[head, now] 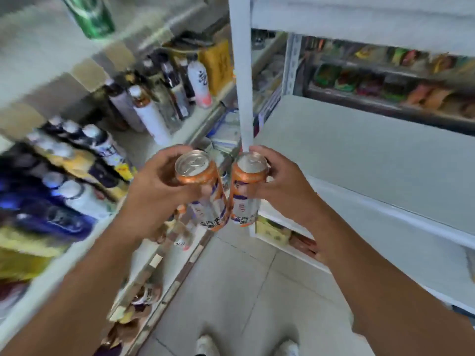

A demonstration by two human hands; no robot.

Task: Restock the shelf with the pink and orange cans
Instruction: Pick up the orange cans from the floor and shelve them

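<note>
step: carrying | my left hand (154, 191) curled round left orange can (203, 186), right hand (280, 186) curled round right orange can (248, 191), both mid-air beside white shelf (359, 163) | next: I judge swing right, stand them down

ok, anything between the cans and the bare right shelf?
Nothing visible. Left hand holds the left can, right hand the right can; the bare shelf is open beside them. A white post stands at its corner, behind the right can.
</note>
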